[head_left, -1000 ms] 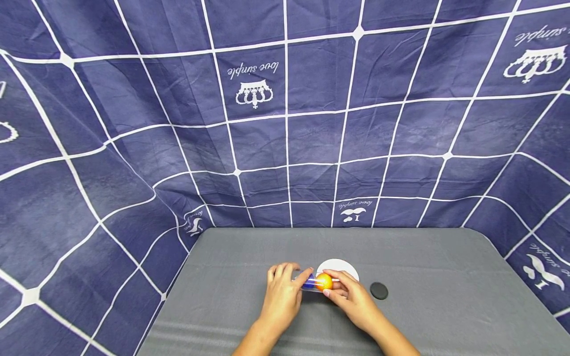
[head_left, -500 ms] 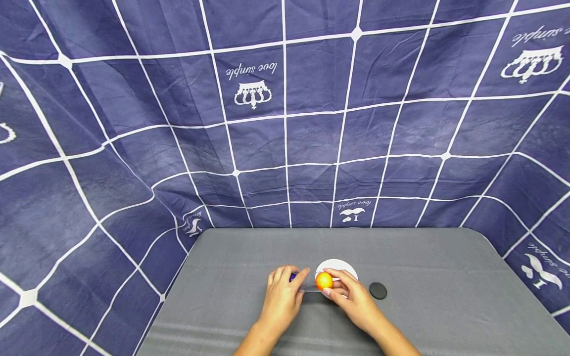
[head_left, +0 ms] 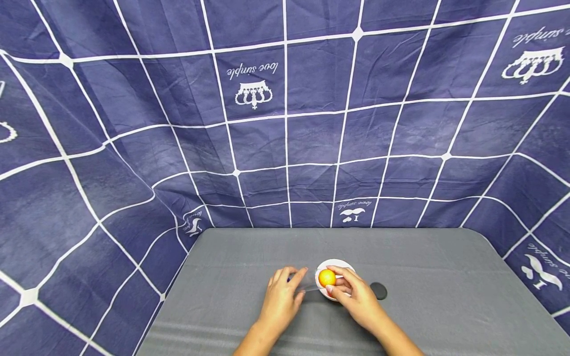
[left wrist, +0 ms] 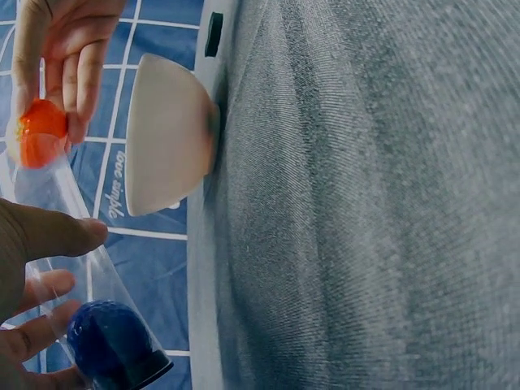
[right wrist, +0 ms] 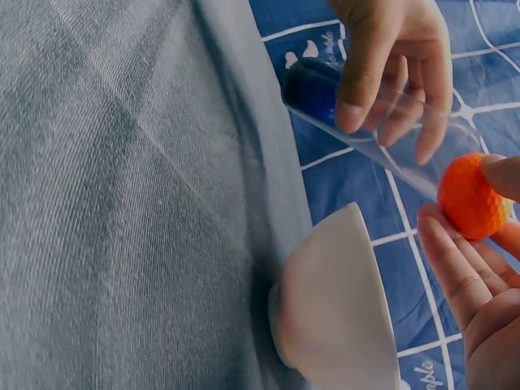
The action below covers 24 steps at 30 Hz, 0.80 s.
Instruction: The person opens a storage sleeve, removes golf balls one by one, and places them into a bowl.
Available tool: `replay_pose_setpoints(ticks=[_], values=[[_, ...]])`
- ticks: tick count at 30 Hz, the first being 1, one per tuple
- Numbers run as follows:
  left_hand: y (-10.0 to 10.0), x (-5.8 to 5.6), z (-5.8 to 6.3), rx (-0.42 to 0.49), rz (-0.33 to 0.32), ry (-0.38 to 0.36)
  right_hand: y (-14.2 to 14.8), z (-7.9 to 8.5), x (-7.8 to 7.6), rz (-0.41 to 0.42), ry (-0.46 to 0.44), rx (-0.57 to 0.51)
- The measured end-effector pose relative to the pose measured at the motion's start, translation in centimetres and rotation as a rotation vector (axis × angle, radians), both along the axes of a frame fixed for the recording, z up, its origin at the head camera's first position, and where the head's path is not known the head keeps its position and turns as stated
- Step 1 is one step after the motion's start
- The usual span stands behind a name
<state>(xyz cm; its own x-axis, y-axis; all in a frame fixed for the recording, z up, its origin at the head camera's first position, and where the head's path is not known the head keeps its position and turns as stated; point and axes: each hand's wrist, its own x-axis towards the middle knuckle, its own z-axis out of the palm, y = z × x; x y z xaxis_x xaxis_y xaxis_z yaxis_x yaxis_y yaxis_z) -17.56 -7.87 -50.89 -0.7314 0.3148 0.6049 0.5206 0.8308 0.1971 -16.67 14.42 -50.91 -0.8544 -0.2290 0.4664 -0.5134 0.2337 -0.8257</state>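
My left hand [head_left: 280, 291] holds a clear plastic tube [left wrist: 57, 187], thumb on one side and fingers on the other. A dark blue ball [left wrist: 106, 337] sits inside at the tube's dark-capped lower end. In the right wrist view, the tube slants up to its mouth, where my right hand [head_left: 356, 291] pinches an orange dimpled ball [head_left: 327, 278] between thumb and fingers. The orange ball is right at the tube's rim. Both hands are raised above the table, over and beside a white bowl [left wrist: 166, 134].
A black round disc [head_left: 379, 290] lies on the table to the right of the bowl. Grey cloth [head_left: 423, 267] covers the table. A blue curtain with white grid lines [head_left: 311, 143] hangs behind it and along the sides.
The blue ball has slid left, away from the orange ball, to the tube's lower end. My right hand and the orange ball have shifted slightly right; the tube's mouth has tipped up.
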Motion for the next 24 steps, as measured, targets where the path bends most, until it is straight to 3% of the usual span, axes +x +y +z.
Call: replay_pose_setpoints(ticks=[8,15,24], values=[[-0.4,-0.3,-0.5,0.046,-0.005,-0.019,0.6,-0.3,-0.3,-0.047,0.066,0.018],[-0.5,-0.3,-0.6,0.077,0.007,-0.059,1.1,-0.3,-0.5,-0.11,0.188,0.121],[-0.6,-0.3,-0.9,0.117,0.018,-0.061,1.7,-0.7,-0.8,-0.132,0.219,0.205]])
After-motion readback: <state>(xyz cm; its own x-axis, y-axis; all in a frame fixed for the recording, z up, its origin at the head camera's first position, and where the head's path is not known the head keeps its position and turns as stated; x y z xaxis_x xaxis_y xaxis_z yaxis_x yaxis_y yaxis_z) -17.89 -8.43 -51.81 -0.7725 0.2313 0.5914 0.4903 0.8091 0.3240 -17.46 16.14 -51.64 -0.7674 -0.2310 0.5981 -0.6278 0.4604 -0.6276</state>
